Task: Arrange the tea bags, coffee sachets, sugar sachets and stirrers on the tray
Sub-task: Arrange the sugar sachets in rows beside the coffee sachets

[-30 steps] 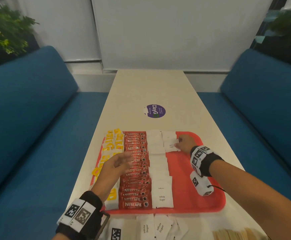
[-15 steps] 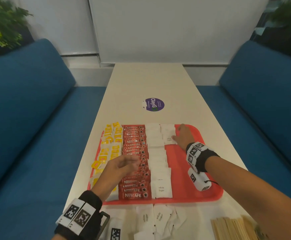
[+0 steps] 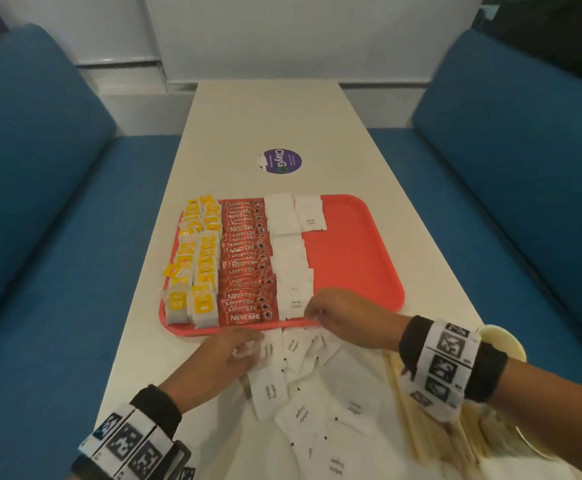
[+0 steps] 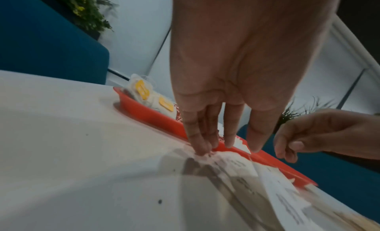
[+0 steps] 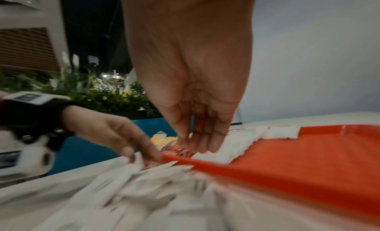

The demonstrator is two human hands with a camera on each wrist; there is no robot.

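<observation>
Head camera looks steeply down the table [image 3: 265, 112] from above; both wrist cameras sit low and close, facing across the red tray's [image 4: 156, 119] near rim.

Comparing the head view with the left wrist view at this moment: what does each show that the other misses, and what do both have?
Only the head view shows the coffee sachets in a full column, the second sugar column, the wooden stirrers and the purple sticker.

Only the left wrist view shows the left hand's fingertips touching a sugar sachet from below.

Both show the tray, tea bags, the left hand and the right hand.
</observation>
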